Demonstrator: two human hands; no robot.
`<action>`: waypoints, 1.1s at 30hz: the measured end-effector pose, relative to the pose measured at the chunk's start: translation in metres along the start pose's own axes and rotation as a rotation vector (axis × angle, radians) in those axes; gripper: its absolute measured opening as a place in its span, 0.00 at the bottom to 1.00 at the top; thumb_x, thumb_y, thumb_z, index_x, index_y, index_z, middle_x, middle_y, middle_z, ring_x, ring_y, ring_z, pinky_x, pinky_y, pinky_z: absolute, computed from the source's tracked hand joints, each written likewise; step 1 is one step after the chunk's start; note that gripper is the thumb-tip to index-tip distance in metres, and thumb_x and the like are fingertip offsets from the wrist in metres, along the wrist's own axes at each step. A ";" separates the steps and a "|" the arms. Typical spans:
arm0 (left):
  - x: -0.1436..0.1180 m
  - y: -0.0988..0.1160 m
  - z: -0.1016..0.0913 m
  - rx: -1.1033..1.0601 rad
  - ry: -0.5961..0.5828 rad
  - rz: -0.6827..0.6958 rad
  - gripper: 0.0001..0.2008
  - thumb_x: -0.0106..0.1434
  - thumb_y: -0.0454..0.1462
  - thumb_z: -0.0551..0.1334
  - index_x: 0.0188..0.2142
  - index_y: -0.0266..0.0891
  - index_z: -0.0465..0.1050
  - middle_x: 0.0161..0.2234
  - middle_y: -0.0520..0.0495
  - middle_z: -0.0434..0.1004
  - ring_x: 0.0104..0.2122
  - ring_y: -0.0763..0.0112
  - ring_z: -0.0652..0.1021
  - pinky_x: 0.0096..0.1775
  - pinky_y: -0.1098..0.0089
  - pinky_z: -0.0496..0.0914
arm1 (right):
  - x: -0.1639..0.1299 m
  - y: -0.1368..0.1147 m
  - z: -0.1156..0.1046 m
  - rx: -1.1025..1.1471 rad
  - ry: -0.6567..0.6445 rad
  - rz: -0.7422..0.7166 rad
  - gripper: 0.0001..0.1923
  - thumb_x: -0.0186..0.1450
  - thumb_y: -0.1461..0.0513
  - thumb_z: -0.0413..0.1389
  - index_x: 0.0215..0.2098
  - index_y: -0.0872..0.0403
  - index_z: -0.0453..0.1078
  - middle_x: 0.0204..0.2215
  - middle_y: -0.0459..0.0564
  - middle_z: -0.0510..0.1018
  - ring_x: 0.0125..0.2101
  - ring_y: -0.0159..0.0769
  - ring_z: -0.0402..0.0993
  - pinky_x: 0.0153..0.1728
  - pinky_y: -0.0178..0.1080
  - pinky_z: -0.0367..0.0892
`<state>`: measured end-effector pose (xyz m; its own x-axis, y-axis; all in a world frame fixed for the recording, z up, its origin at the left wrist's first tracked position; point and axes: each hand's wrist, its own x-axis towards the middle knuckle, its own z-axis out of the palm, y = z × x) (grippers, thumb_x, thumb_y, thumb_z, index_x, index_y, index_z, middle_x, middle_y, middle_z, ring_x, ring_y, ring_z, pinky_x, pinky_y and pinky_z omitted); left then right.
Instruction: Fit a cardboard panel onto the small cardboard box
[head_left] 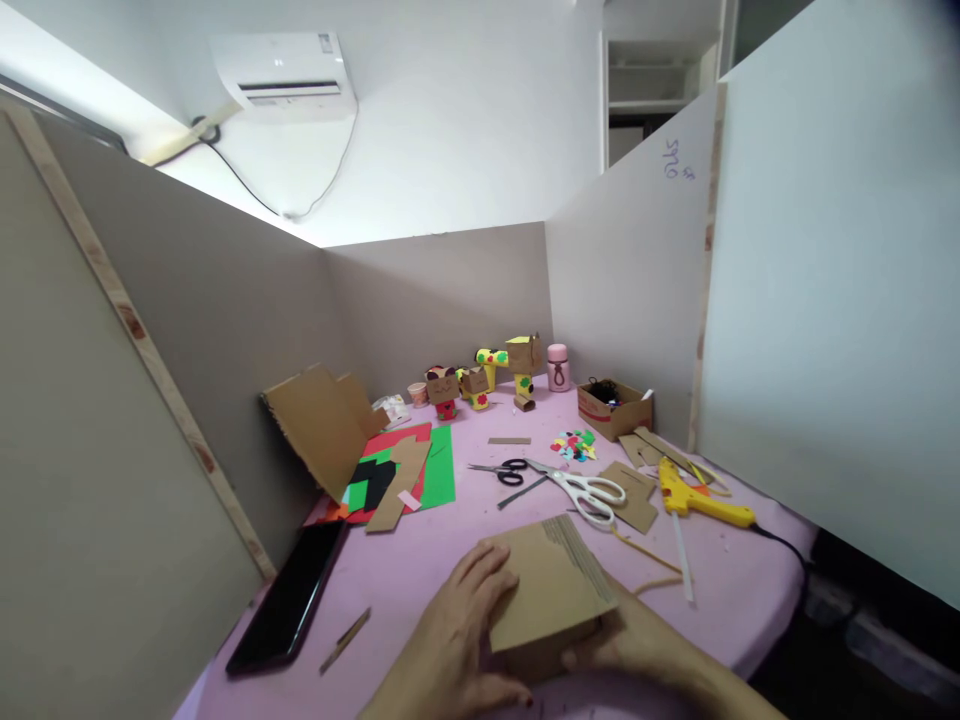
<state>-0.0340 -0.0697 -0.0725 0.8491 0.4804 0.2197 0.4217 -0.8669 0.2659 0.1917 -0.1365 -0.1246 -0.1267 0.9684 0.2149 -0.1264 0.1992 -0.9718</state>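
The left hand [457, 640] lay flat on the cardboard piece [551, 590], its fingers spread and pressed down on the left edge of the sheet. The right hand [630, 640] held the same piece from the right and near side; its fingers seemed curled under the edge, but most of them were hidden, so I cannot tell their exact state. The cardboard piece rested at the near edge of the pink table [420, 560], just between both hands. Beyond the fingertips, the white scissors [592, 492] lay near, and the yellow glue gun [694, 498] was further to the right of them. To the left of the left fingers there was open pink surface up to the black phone [289, 600]. Grey partition walls [225, 330] closed the table on three sides.
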 end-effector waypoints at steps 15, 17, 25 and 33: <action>0.018 -0.024 0.025 -0.044 0.322 0.279 0.41 0.51 0.28 0.63 0.58 0.46 0.40 0.59 0.37 0.49 0.60 0.55 0.53 0.57 0.48 0.58 | 0.023 -0.015 -0.004 0.106 -0.064 0.044 0.43 0.39 0.53 0.71 0.51 0.55 0.66 0.48 0.53 0.77 0.51 0.50 0.69 0.52 0.47 0.62; 0.020 -0.020 0.021 -0.076 0.334 0.285 0.42 0.51 0.29 0.63 0.58 0.48 0.39 0.58 0.38 0.50 0.59 0.54 0.56 0.56 0.48 0.60 | 0.026 -0.020 -0.006 0.075 -0.047 0.062 0.43 0.39 0.51 0.70 0.51 0.55 0.66 0.48 0.54 0.76 0.51 0.51 0.69 0.52 0.47 0.62; 0.020 0.016 -0.007 -0.496 0.329 -0.156 0.41 0.48 0.36 0.69 0.54 0.45 0.44 0.53 0.38 0.64 0.53 0.53 0.69 0.53 0.53 0.65 | 0.017 -0.058 -0.026 -0.171 0.037 0.088 0.43 0.58 0.39 0.52 0.63 0.51 0.53 0.63 0.56 0.58 0.61 0.49 0.55 0.56 0.48 0.57; 0.014 0.040 -0.019 -1.562 -0.026 -0.608 0.35 0.52 0.52 0.63 0.54 0.38 0.60 0.51 0.40 0.72 0.46 0.61 0.75 0.48 0.62 0.67 | -0.004 -0.070 -0.014 -0.733 0.274 -0.085 0.48 0.54 0.40 0.56 0.65 0.49 0.48 0.66 0.55 0.50 0.64 0.50 0.44 0.62 0.56 0.43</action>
<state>-0.0116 -0.0956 -0.0411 0.7038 0.6576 -0.2687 -0.0176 0.3943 0.9188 0.2145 -0.1521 -0.0587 0.1133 0.9291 0.3522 0.5688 0.2300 -0.7897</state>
